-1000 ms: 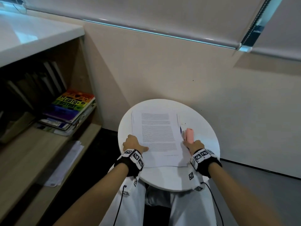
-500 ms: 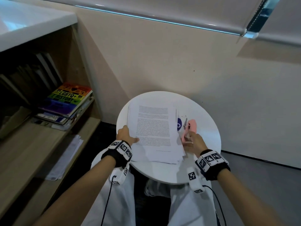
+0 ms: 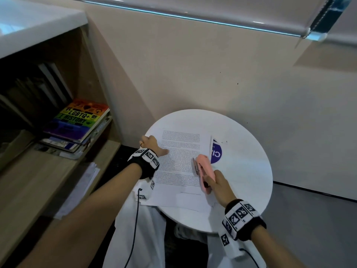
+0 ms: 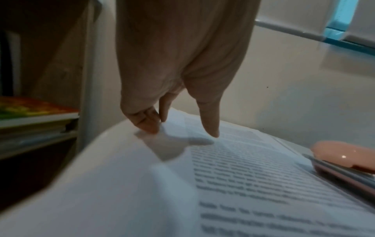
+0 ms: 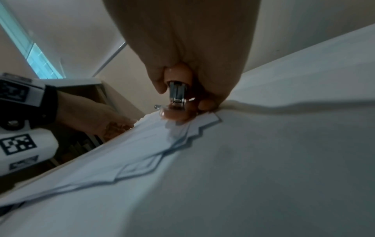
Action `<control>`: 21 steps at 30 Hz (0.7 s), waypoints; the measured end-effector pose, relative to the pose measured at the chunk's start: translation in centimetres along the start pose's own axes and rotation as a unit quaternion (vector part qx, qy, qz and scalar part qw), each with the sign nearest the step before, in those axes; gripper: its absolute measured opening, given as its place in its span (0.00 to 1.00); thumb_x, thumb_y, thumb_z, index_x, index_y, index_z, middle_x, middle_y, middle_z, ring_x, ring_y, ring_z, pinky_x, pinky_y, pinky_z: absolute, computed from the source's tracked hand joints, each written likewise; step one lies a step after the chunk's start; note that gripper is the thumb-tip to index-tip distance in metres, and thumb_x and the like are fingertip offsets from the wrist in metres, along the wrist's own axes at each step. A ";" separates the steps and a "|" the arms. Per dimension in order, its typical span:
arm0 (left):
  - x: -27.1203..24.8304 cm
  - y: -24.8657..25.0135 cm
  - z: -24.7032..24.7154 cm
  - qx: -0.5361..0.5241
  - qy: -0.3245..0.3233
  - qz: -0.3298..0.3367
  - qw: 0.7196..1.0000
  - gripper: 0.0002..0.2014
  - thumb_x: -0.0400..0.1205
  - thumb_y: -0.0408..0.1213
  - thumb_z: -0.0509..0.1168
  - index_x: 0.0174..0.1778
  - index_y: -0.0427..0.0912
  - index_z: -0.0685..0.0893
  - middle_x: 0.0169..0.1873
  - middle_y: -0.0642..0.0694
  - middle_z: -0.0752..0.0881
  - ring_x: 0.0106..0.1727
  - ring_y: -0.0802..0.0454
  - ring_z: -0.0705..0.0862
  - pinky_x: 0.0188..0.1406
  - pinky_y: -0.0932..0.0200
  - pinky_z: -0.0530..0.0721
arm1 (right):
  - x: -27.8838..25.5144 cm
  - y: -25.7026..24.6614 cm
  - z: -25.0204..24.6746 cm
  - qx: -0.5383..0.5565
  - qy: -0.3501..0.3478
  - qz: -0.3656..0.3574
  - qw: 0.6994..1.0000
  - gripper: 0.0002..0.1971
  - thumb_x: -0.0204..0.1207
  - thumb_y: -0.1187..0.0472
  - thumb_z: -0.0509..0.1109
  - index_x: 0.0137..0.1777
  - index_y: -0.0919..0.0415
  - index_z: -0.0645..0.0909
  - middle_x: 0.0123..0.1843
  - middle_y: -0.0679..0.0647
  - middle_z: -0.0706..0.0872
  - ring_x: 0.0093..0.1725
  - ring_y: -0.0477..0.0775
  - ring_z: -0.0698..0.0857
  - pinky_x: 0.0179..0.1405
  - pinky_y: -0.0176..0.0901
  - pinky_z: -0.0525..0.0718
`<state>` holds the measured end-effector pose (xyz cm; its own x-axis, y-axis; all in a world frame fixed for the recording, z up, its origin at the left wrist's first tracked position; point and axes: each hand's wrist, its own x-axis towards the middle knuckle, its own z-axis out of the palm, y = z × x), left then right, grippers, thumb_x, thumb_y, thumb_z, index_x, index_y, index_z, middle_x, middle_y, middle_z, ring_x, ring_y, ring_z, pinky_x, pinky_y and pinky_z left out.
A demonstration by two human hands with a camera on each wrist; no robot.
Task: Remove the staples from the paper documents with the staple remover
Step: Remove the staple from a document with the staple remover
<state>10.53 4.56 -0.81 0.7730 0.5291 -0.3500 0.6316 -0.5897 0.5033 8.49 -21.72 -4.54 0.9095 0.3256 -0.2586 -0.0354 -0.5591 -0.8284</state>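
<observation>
Where the pale wall (image 3: 193,74) meets a dark floor, a wooden shelf unit (image 3: 48,171) stands at the left with a stack of books (image 3: 77,124) on it, and a roller blind (image 3: 212,10) hangs above. Beside the shelf, against the wall, is a round white table (image 3: 247,167). On it lie the paper documents (image 3: 179,163), fanned at their near edge, partly covering a purple sticker (image 3: 216,152). At the papers' far left corner the left hand (image 3: 151,144) curls its fingers on the sheet, thumb laid flat on the print. By their right edge the right hand (image 3: 217,183) grips the pink staple remover (image 3: 204,171), metal tip over the page.
</observation>
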 end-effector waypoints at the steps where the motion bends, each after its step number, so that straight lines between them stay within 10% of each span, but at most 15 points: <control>1: 0.2 0.2 0.3 -0.018 0.008 -0.014 1.000 0.43 0.70 0.50 0.77 0.74 0.33 0.66 0.72 0.34 0.62 0.74 0.35 0.62 0.70 0.45 0.69 | 0.2 0.3 0.0 0.001 -0.005 0.001 1.000 0.09 0.84 0.57 0.61 0.48 0.63 0.69 0.44 0.56 0.76 0.38 0.51 0.75 0.35 0.33 0.72; 8: 1.4 0.9 0.3 -0.103 0.009 -0.100 0.990 0.48 0.63 0.43 0.83 0.75 0.38 0.65 0.73 0.38 0.62 0.76 0.37 0.61 0.76 0.43 0.66 | 0.5 1.2 0.3 0.002 -0.011 0.003 1.000 0.13 0.81 0.49 0.60 0.45 0.59 0.68 0.46 0.64 0.78 0.38 0.56 0.76 0.40 0.40 0.76; 16: 0.3 0.2 2.0 -0.143 0.136 0.121 0.973 0.14 0.80 0.43 0.67 0.55 0.38 0.78 0.50 0.38 0.86 0.54 0.35 0.82 0.57 0.41 0.79 | 0.3 -0.3 0.3 0.076 -0.015 0.041 0.996 0.08 0.81 0.61 0.63 0.54 0.63 0.70 0.45 0.58 0.77 0.37 0.52 0.76 0.35 0.36 0.74; 21: -1.6 0.2 0.4 -0.254 0.129 0.161 0.945 0.16 0.88 0.42 0.55 0.68 0.41 0.77 0.61 0.44 0.82 0.60 0.49 0.74 0.57 0.57 0.70 | -0.8 -1.5 -1.9 0.268 0.010 0.113 0.957 0.11 0.78 0.61 0.64 0.55 0.66 0.72 0.43 0.57 0.80 0.36 0.54 0.78 0.36 0.45 0.76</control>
<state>9.50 3.36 -0.47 0.8385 0.5419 0.0574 0.2055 -0.4120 0.8877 8.61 -22.55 -2.15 0.8610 0.2246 -0.4563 -0.4347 -0.1407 -0.8895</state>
